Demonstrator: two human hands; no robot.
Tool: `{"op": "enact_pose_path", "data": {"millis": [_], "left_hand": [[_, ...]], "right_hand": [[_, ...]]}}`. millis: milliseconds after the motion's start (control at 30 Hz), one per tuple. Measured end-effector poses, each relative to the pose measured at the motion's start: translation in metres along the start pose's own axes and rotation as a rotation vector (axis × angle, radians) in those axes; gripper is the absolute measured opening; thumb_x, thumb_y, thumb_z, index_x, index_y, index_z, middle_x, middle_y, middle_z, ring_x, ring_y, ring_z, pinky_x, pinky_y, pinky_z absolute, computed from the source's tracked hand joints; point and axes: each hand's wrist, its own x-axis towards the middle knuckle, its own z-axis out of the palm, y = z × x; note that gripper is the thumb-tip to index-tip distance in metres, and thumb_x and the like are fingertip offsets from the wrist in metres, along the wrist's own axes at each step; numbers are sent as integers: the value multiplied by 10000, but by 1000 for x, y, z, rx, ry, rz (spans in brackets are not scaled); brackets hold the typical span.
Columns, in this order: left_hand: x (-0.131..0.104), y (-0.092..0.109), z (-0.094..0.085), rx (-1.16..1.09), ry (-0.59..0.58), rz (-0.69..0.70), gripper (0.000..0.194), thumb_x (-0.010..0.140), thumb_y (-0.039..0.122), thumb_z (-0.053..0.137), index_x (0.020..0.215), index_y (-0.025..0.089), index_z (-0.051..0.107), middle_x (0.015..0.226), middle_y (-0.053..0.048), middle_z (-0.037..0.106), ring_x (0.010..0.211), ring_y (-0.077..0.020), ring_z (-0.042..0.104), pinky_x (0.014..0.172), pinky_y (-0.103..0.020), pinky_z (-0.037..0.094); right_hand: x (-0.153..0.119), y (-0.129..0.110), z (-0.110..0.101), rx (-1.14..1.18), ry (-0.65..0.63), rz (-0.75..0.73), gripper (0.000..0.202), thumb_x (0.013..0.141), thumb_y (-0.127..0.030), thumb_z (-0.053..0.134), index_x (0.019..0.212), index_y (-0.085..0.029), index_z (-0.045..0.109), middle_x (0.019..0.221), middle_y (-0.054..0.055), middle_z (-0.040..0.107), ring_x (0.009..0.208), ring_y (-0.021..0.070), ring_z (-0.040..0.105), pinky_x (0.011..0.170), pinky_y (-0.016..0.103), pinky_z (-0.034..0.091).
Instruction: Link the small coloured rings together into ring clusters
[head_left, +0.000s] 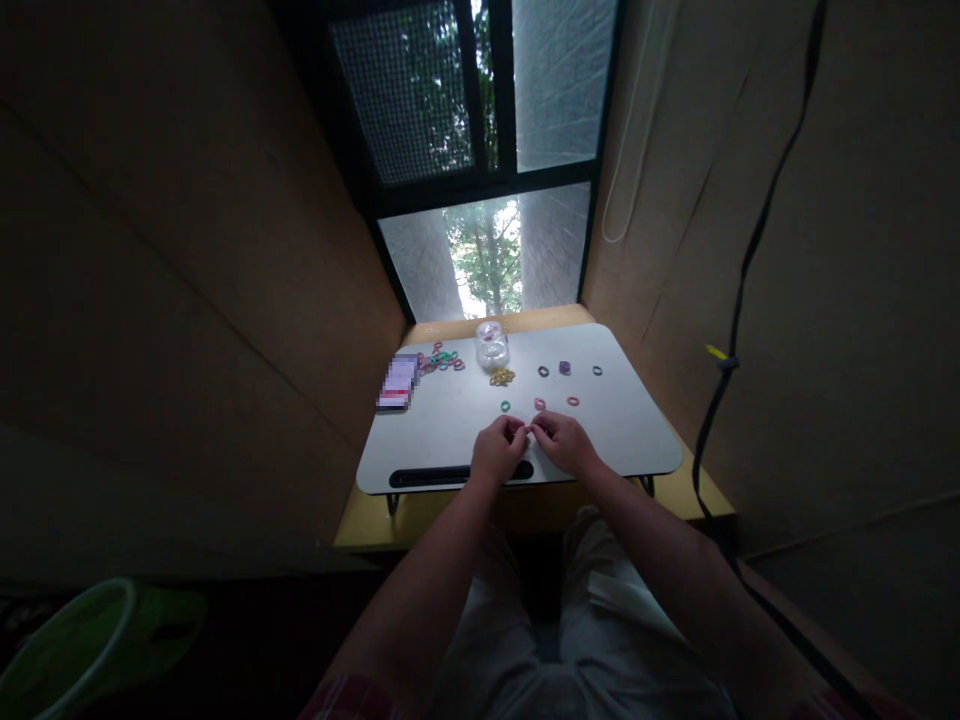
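Both hands meet over the front middle of a white lap table (427,435). The fingertips of my left hand (500,447) and my right hand (562,440) are pinched together around something small and pinkish, too small to make out. Just beyond them lie a green ring (505,406), a pink ring (540,404) and a red-pink ring (573,401). Farther back are a dark ring (544,371), a purple piece (565,368) and a blue-grey ring (598,370). A pile of gold rings (502,377) sits near the middle.
A clear plastic container (492,346) stands at the table's back. Several coloured rings (442,359) lie at the back left, beside a phone (398,382). A black slot (427,476) runs along the front edge. A dark cord (742,270) hangs at the right.
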Motion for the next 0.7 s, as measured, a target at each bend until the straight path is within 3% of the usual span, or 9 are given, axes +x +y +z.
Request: {"op": "enact_pose_path", "data": {"millis": [700], "left_hand": [[-1, 4, -3, 18, -16, -7, 207, 845, 366, 518, 801, 198, 632, 713, 5, 664, 641, -115, 580, 612, -230, 395]], "right_hand": [[-1, 1, 0, 22, 3, 8, 184, 855, -292, 493, 747, -201, 610, 664, 2, 607, 605, 124, 515, 595, 226, 364]]}}
